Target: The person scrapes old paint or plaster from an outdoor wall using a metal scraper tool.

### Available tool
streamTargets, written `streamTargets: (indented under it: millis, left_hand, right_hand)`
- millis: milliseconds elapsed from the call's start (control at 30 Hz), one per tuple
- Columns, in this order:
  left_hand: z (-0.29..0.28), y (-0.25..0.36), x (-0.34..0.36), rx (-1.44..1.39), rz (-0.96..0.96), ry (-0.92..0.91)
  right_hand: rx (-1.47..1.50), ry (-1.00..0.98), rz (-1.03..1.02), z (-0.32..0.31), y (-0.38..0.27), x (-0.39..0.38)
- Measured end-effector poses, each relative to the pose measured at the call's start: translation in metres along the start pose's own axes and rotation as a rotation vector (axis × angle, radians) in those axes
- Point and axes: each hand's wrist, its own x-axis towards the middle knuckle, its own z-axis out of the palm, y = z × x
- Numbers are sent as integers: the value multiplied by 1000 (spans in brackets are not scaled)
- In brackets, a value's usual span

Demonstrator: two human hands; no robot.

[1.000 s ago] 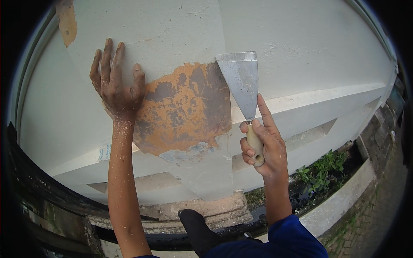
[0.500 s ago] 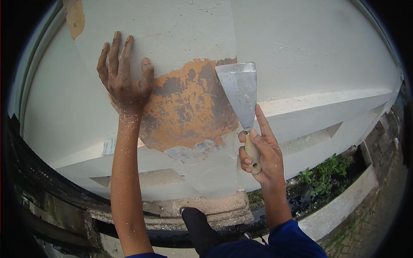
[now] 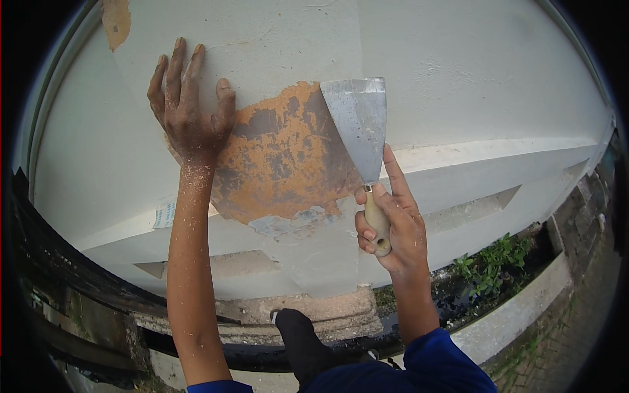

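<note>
Scraper (image 3: pixel 359 128), gripped by its wooden handle in the closed right hand (image 3: pixel 392 226), lies with its wide blade flat on the wall (image 3: pixel 491 85), top edge at the right rim of the orange bare patch (image 3: pixel 282 157). Left hand (image 3: pixel 190 111) presses open-palmed, empty, on the patch's left edge. Painted wall spreads unbroken to the right.

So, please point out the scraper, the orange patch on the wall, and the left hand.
scraper (image 3: pixel 357 124), head view, middle of the metal blade.
orange patch (image 3: pixel 282 164), head view, centre of the bare orange area on the wall.
left hand (image 3: pixel 190 121), head view, back of the hand, flat on the wall.
</note>
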Motion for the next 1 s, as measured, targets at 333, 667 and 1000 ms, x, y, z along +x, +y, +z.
streamTargets:
  millis: [333,667,1000]
  left_hand:
    - [3,1,-3,-16,-10,15]
    - [3,-4,-1,-13,30,46]
    - [3,-6,-2,-13,22,35]
  right_hand:
    - [-15,-16,-14,0,0,-1]
    - [-47,-36,-51,5,0,3]
    - [-51,-20,-40,1,5,2]
